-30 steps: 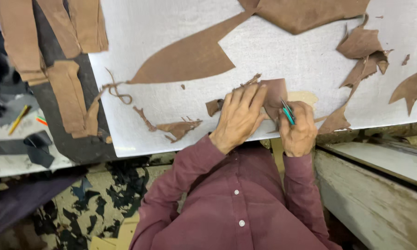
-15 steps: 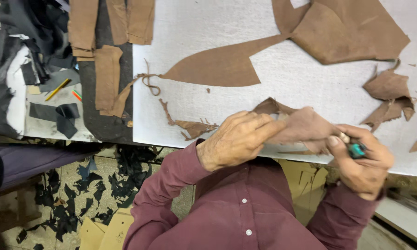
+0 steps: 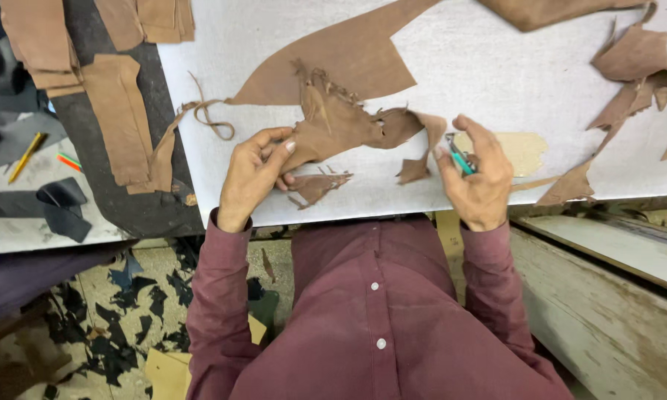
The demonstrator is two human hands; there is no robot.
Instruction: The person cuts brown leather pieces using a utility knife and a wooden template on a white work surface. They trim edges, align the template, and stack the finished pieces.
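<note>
**Leather offcuts on white counter, two hands at work**

Surroundings, as I see them from the head view: a white, cloth-textured counter (image 3: 496, 67) carries thin, matte brown leather throughout. One large curved panel (image 3: 348, 63) lies flat at the middle, tapering to a point at its left; a second big piece (image 3: 548, 11) is cut off by the top edge. At the right I count a cluster of roughly four jagged scraps (image 3: 633, 63). A thin curled strip (image 3: 208, 115) loops off the panel's left tip. Small shreds (image 3: 315, 185) lie just beside my left hand. A pale yellowish patch (image 3: 518, 148) marks the counter near my right hand.

Left of the counter, on a dark surface, sit long rectangular leather strips (image 3: 119, 118), stacked so I cannot tell the exact count. Further left: one yellow pencil (image 3: 26, 157) and black pieces (image 3: 56, 200). The floor (image 3: 137, 296) below is littered with black trimmings.

Item in hand: one ragged, crumpled leather scrap (image 3: 341, 122), raised over the counter's near edge, frayed along its top. My left hand (image 3: 252, 174) pinches its left end between thumb and fingers. My right hand (image 3: 478, 174) is closed around a small teal-handled cutting tool (image 3: 459, 157), close to the scrap's dangling right tail.
</note>
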